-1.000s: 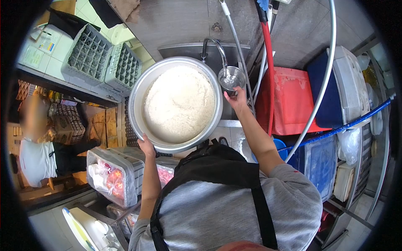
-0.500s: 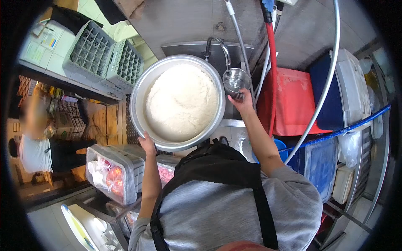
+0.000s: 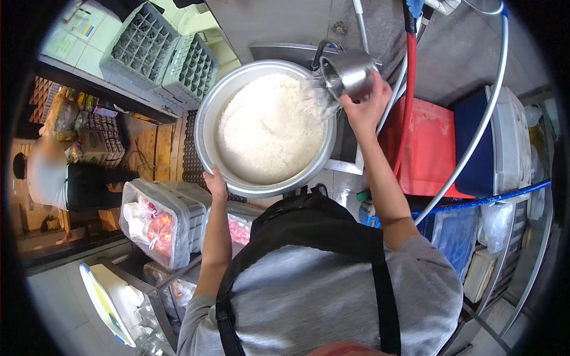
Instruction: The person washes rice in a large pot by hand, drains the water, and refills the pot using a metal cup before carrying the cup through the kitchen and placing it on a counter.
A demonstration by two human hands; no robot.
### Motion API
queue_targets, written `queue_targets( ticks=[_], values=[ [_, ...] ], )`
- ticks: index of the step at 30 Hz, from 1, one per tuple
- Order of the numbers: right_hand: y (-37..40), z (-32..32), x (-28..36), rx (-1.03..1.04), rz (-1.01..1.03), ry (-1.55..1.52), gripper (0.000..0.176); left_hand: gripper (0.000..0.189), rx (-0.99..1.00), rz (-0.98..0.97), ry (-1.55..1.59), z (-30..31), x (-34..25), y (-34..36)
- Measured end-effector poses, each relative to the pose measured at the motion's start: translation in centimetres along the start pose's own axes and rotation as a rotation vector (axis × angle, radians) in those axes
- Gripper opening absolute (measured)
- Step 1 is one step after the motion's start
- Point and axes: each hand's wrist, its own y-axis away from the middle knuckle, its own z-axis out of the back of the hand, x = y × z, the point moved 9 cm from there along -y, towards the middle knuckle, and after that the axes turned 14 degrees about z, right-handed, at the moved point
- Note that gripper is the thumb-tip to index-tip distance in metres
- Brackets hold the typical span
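A big round metal pot (image 3: pixel 205 127) holds a large mound of white, grainy rice (image 3: pixel 267 133). At its lower left rim is my left hand (image 3: pixel 217 184), fingers closed over the edge. My right hand (image 3: pixel 369 104) grips a shiny metal cup (image 3: pixel 354 74) above the pot's upper right rim. The cup is tilted to the left, and water (image 3: pixel 317 98) streams from it onto the rice. Behind the cup, the faucet (image 3: pixel 322 50) is partly hidden.
Red and white hoses (image 3: pixel 408 101) hang on the right, by a red bin (image 3: pixel 424 148). Grey glass racks (image 3: pixel 142 44) stand at upper left. A bagged container (image 3: pixel 157 228) sits at lower left. Another person (image 3: pixel 50 175) is at far left.
My right hand has lifted the cup from beneath the faucet and tipped it over the pot. Water now pours onto the rice. My left hand stays at the rim.
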Motion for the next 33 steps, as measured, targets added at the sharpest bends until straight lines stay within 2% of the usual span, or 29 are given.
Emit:
queue_targets(
  ticks=[4, 5, 6, 8, 10, 11, 12, 13, 18, 19, 21, 22, 24, 26, 27, 30, 31, 33],
  values=[
    [-3.2, -1.1, 5.9, 0.162, 0.47, 0.07, 0.071, 0.037, 0.006, 0.021, -0.014, 0.0, 0.1, 0.0],
    [-3.5, -1.5, 6.6, 0.164, 0.52, -0.077, 0.063, 0.037, 0.019, 0.023, 0.002, -0.1, -0.1, 0.1],
    [-3.9, -1.5, 8.1, 0.166, 0.658, -0.013, 0.064, 0.037, 0.031, 0.025, 0.02, -0.2, -0.3, 0.3],
    [-4.7, -0.8, 9.2, 0.121, 0.789, 0.018, 0.065, 0.037, 0.047, 0.032, 0.043, -0.3, -0.7, 0.8],
    [-5.8, 0.1, 7.1, 0.042, 0.663, 0.036, 0.064, 0.038, 0.055, 0.038, 0.057, -0.4, -1.1, 1.2],
    [-6.2, 0.9, 5.4, 0.004, 0.501, -0.019, 0.063, 0.038, 0.053, 0.042, 0.047, -0.4, -1.3, 1.3],
    [-6.2, 2.1, 4.5, 0.002, 0.411, 0.157, 0.066, 0.038, 0.052, 0.046, 0.038, -0.4, -1.4, 1.5],
    [-5.7, 3.0, 2.1, -0.042, 0.292, 0.19, 0.07, 0.039, 0.051, 0.05, 0.028, -0.4, -1.5, 1.6],
    [3.4, 4.1, -9.3, -0.148, -0.33, 0.157, 0.074, 0.043, 0.064, 0.057, 0.039, -0.7, -2.0, 2.1],
    [6.2, 2.9, -12.5, -0.154, -0.542, 0.047, 0.073, 0.044, 0.073, 0.048, 0.033, -0.7, -1.6, 1.6],
    [10.1, 0.9, -13.3, -0.228, -1.024, -0.374, 0.07, 0.045, 0.059, 0.042, 0.009, -0.4, -0.5, 0.6],
    [12.7, -1.1, -15.6, -0.307, -1.184, -0.49, 0.066, 0.046, 0.036, 0.044, -0.006, -0.4, -0.1, 0.1],
    [14.8, -4.0, -15.8, -0.325, -1.427, -0.766, 0.061, 0.047, 0.02, 0.052, -0.042, -0.3, 0.0, -0.2],
    [14.5, -6.5, -15.0, -0.246, -1.379, -0.997, 0.042, 0.047, 0.029, 0.068, -0.081, -0.2, -0.1, 0.0],
    [15.5, -6.8, -15.1, -0.348, -1.44, -0.97, 0.042, 0.047, 0.039, 0.057, -0.07, -0.2, -0.2, 0.1],
    [15.6, -7.2, -13.8, -0.396, -1.413, -1.018, 0.04, 0.046, 0.047, 0.024, -0.044, -0.3, -0.7, 0.6],
    [15.5, -7.7, -13.7, -0.324, -1.37, -1.076, 0.066, 0.046, 0.04, 0.013, -0.045, -0.2, -0.9, 0.7],
    [16.3, -8.2, -14.1, -0.36, -1.379, -1.07, 0.069, 0.046, 0.046, 0.004, -0.018, -0.3, -1.1, 1.0]
  ],
)
